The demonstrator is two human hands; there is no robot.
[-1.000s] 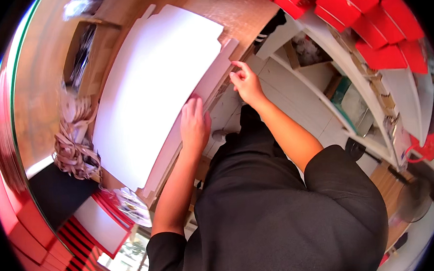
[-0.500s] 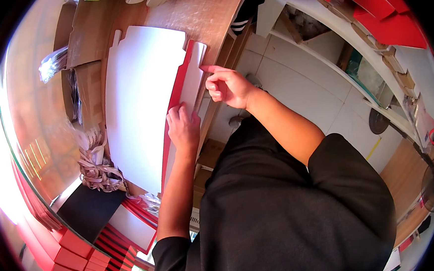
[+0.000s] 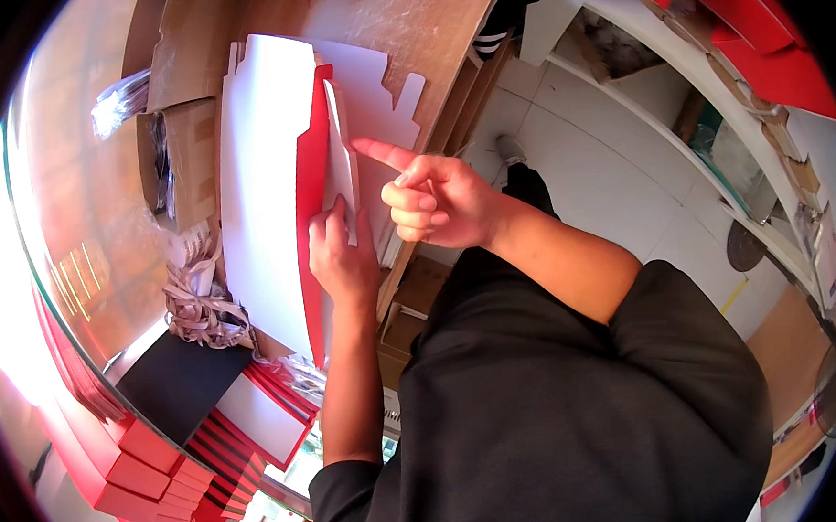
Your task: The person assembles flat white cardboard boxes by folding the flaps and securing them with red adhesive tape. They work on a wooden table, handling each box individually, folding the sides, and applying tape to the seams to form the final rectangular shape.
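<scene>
A white cardboard sheet with a red outer side (image 3: 265, 184) lies on the wooden table, its near edge folded up so that a red strip and a narrow white flap show. My left hand (image 3: 343, 261) grips this folded edge near its lower part, fingers and thumb closed about the flap. My right hand (image 3: 443, 202) points its index finger at the flap's edge, the fingertip at or close against it, with the other fingers curled and nothing held. Under the fold another white die-cut sheet (image 3: 368, 77) shows.
Cardboard boxes (image 3: 192, 160) and a tangle of pale ribbon (image 3: 205, 307) lie beyond the sheet. A black panel (image 3: 186, 380) and red boxes (image 3: 130, 480) are at the lower left. Shelving with red pieces (image 3: 775, 76) stands at the right, past the tiled floor (image 3: 593, 155).
The near edge of the sheet has tilted further up and over to the left, uncovering the white sheet beneath. My right index finger has moved left and slightly down with the flap.
</scene>
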